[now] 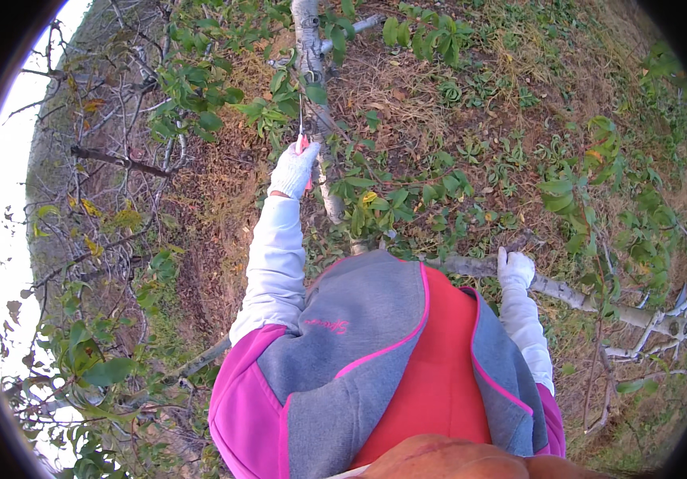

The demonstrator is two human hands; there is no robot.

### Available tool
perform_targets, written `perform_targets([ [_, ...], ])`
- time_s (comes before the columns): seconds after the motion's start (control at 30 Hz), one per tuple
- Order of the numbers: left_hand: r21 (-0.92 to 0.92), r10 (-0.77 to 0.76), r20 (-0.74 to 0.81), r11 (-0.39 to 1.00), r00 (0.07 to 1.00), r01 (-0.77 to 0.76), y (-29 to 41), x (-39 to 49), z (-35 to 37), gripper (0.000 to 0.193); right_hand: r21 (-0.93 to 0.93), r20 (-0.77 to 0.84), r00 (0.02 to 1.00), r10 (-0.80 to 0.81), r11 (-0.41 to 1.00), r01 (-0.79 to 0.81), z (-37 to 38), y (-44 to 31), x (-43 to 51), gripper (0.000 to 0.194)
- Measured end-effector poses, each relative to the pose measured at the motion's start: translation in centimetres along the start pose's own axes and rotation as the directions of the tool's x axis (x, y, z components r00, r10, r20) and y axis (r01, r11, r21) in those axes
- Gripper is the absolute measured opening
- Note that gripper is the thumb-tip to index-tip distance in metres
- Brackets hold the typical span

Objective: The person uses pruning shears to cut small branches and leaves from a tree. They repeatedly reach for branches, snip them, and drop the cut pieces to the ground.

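My left hand (293, 170), in a white knit glove, grips the red handle of a cutting tool (303, 142), whose narrow metal blade points up the view beside a pale tree trunk (307, 45). Leaves partly cover the blade, so its exact kind cannot be told. Lower at the right, my right hand (516, 269), also in a white glove, rests closed around a thick pale branch (565, 293), with its thumb pointing up the view. My grey, pink and red jacket hides the part of the tree beneath my chest.
Leafy twigs (403, 197) grow close to the trunk and between my hands. Bare, tangled branches (122, 158) fill the left side, with a broken dark limb among them. More leafy shoots (565, 194) hang at the right. Dry grass and weeds (415, 114) cover the sloping ground below.
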State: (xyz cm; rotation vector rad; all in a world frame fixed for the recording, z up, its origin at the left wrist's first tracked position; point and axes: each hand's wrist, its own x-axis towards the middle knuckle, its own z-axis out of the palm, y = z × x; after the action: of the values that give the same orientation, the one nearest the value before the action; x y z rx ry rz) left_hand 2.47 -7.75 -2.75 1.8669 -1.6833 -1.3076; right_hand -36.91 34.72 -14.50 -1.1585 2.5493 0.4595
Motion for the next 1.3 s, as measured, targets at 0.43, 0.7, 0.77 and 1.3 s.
perform_targets([
  [0.43, -0.108, -0.027, -0.087, 0.994, 0.996, 0.017, -0.9, 3.4, 0.3, 0.044, 0.017, -0.003, 1.0, -0.001, 1.0, 0.001, 0.0, -0.1, -0.1, 0.064],
  [0.7, -0.816, -0.03, 0.006, 0.578, 1.0, 0.022, -2.5, 3.0, 0.4, 0.026, 0.011, -0.024, 1.0, -0.013, 1.0, 0.013, 0.3, 0.1, 0.0, 0.064],
  [0.77, -0.687, -0.033, -0.008, 0.726, 0.999, 0.018, -2.5, 2.6, 0.7, 0.027, 0.002, -0.039, 0.999, -0.017, 1.0, 0.017, 0.4, 0.1, 0.0, 0.064],
  [1.3, 0.108, 0.043, -0.072, 0.994, 0.997, -0.035, -0.1, 5.3, -1.1, 0.066, 0.027, 0.023, 1.0, 0.014, 1.0, -0.015, -0.3, -0.2, -0.1, 0.066],
])
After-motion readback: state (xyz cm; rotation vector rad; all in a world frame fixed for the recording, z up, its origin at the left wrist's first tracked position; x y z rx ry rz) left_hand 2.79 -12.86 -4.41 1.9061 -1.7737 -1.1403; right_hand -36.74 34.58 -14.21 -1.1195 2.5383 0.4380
